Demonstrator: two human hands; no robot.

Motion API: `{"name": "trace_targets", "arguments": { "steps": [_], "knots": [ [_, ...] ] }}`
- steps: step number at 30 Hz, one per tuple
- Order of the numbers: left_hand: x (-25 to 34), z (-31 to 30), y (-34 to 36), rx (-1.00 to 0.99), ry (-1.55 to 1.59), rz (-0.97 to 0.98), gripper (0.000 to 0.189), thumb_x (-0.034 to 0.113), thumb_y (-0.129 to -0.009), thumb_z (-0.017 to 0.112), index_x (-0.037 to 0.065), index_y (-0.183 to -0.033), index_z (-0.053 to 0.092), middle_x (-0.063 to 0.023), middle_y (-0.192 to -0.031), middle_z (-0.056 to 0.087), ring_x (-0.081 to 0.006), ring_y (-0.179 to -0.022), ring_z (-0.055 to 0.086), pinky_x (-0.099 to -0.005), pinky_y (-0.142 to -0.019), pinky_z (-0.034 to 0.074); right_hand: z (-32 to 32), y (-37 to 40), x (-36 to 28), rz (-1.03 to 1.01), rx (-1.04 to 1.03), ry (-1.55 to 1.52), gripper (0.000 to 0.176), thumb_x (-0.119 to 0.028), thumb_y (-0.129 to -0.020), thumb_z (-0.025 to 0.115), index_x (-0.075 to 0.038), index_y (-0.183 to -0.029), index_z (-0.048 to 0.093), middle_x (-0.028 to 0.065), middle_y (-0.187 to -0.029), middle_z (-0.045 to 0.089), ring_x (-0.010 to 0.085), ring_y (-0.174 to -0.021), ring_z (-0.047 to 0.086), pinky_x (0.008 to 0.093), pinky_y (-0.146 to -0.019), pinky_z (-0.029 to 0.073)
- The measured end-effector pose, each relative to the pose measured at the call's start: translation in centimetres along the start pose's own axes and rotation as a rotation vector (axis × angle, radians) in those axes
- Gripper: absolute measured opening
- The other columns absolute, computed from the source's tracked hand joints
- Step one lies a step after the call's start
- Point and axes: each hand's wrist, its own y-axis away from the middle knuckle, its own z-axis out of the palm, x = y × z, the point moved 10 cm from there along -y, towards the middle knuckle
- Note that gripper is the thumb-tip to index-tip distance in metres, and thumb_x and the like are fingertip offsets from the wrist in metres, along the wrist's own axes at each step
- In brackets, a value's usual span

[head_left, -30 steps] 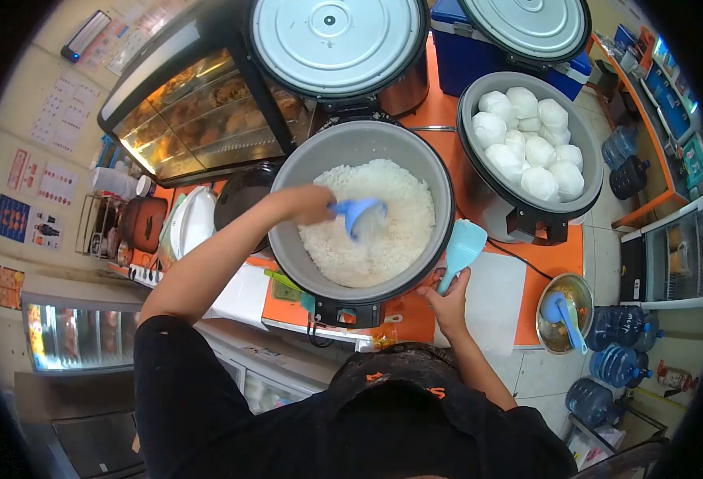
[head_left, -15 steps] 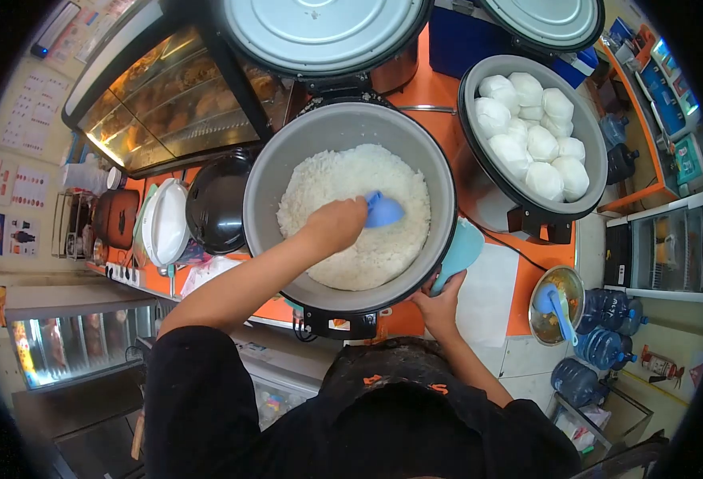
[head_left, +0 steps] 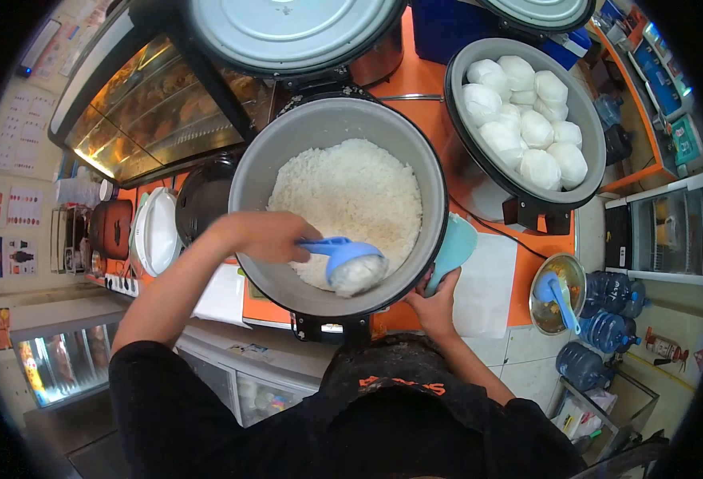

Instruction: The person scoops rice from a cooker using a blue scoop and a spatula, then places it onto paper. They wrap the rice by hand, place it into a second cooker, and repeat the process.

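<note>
In the head view, my left hand (head_left: 270, 237) is closed around the handle of a blue scoop (head_left: 342, 254). White rice fills the scoop's cup, which is tilted over the front part of a large rice cooker (head_left: 249, 180). Below it lies a broad bed of cooked rice (head_left: 350, 180) in the grey inner pot. At the cooker's front right edge, my right hand (head_left: 439, 307) grips the handle of a teal rice paddle (head_left: 457, 242), its flat blade pointing away from me outside the pot. The fingertips of this hand are partly hidden by the rim.
Right of the cooker, a second open cooker (head_left: 491, 180) holds several white wrapped bundles (head_left: 537, 129). White paper (head_left: 487, 279) lies on the orange counter. A metal bowl (head_left: 579, 279) with a blue utensil stands farther right. A lit food display case (head_left: 160, 104) is back left.
My left hand has drawn the scoop toward me and left, turning it so its rice-filled cup shows. My right hand stays by the rim with the paddle. The view has shifted slightly.
</note>
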Motion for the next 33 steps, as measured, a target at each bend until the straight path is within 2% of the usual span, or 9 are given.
{"name": "trace_targets", "arguments": {
  "steps": [5, 9, 15, 18, 21, 22, 27, 28, 33],
  "knots": [
    [-2.7, -3.0, -1.3, 0.166, -0.102, -0.13, 0.034, 0.016, -0.092, 0.06, 0.004, -0.124, 0.064, -0.0222, -0.097, 0.07, -0.0375, -0.09, 0.068, -0.0444, -0.081, 0.051, 0.4, 0.1, 0.0, 0.002, -0.014, -0.048, 0.095, 0.007, -0.068, 0.085, -0.012, -0.137, 0.022, 0.0061, -0.13, 0.041, 0.011, -0.108, 0.045, 0.0227, -0.084, 0.046],
    [-4.1, 1.6, -7.0, 0.441, -0.176, -0.174, 0.035, 0.011, -0.09, 0.057, 0.0, -0.123, 0.06, -0.0276, -0.092, 0.068, -0.0425, -0.089, 0.068, -0.051, -0.08, 0.052, 0.4, 0.1, 0.1, 0.012, -0.026, -0.042, 0.093, 0.007, -0.067, 0.085, -0.012, -0.135, 0.023, 0.0059, -0.128, 0.041, 0.0121, -0.109, 0.045, 0.0237, -0.085, 0.046],
    [1.4, 3.8, -3.5, 0.274, -0.14, -0.058, 0.039, 0.01, -0.09, 0.056, 0.001, -0.127, 0.059, -0.0291, -0.089, 0.067, -0.0459, -0.087, 0.066, -0.0521, -0.079, 0.051, 0.3, -0.1, -0.2, -0.036, 0.008, -0.021, 0.092, 0.006, -0.066, 0.086, -0.011, -0.132, 0.024, 0.0069, -0.126, 0.041, 0.0144, -0.109, 0.045, 0.0251, -0.086, 0.046],
    [1.6, 3.6, -1.4, 0.191, -0.076, 0.057, 0.045, 0.013, -0.09, 0.058, 0.002, -0.134, 0.057, -0.0239, -0.088, 0.069, -0.0389, -0.081, 0.069, -0.0471, -0.075, 0.052, 0.2, -0.2, -0.4, -0.085, -0.026, 0.065, 0.094, -0.001, -0.067, 0.088, -0.009, -0.134, 0.023, 0.0078, -0.124, 0.043, 0.016, -0.109, 0.046, 0.0284, -0.089, 0.046],
    [-2.0, 3.5, 0.7, 0.12, 0.259, -0.02, 0.044, 0.017, -0.09, 0.06, 0.002, -0.131, 0.061, -0.0109, -0.081, 0.066, -0.023, -0.076, 0.064, -0.0374, -0.07, 0.051, 0.0, 0.5, -2.6, -0.088, -0.062, 0.355, 0.08, -0.01, -0.081, 0.081, -0.004, -0.139, 0.026, 0.0086, -0.118, 0.047, 0.0178, -0.107, 0.047, 0.0327, -0.091, 0.045],
    [-2.9, 3.8, 1.8, 0.077, 0.44, -0.069, 0.05, 0.02, -0.092, 0.061, 0.006, -0.14, 0.057, -0.0009, -0.078, 0.057, -0.0098, -0.063, 0.051, -0.027, -0.057, 0.044, -0.3, 0.6, -4.1, -0.144, -0.06, 0.369, 0.071, -0.012, -0.086, 0.075, -0.002, -0.139, 0.03, 0.0095, -0.115, 0.049, 0.0192, -0.106, 0.049, 0.0338, -0.091, 0.044],
    [-3.4, 5.1, 6.4, 0.21, 1.189, -0.052, 0.043, 0.015, -0.096, 0.062, 0.008, -0.139, 0.057, 0.0032, -0.075, 0.048, 0.0003, -0.048, 0.033, -0.0182, -0.037, 0.024, 0.4, 2.0, -12.4, -0.426, -0.161, 0.571, 0.042, -0.012, -0.102, 0.049, 0.004, -0.14, 0.044, 0.0157, -0.105, 0.054, 0.0282, -0.1, 0.054, 0.037, -0.092, 0.044],
    [-3.2, 5.5, 6.7, 0.247, 1.281, -0.005, 0.044, 0.014, -0.097, 0.062, 0.008, -0.14, 0.055, 0.0033, -0.076, 0.048, 0.0003, -0.047, 0.034, -0.0174, -0.037, 0.025, 1.8, 2.3, -13.9, -0.466, -0.19, 0.638, 0.047, -0.01, -0.102, 0.048, 0.004, -0.146, 0.042, 0.0182, -0.105, 0.053, 0.0343, -0.097, 0.055, 0.038, -0.089, 0.045],
    [-1.8, 8.2, 5.7, 0.438, 1.523, 0.154, 0.047, 0.012, -0.098, 0.059, 0.006, -0.144, 0.05, 0.0036, -0.077, 0.048, 0.0008, -0.047, 0.035, -0.0148, -0.035, 0.025, 10.4, 3.5, -17.0, -0.606, -0.409, 0.873, 0.055, -0.005, -0.099, 0.047, 0.001, -0.152, 0.036, 0.0187, -0.103, 0.053, 0.038, -0.093, 0.059, 0.0428, -0.082, 0.049]
  ]
}}
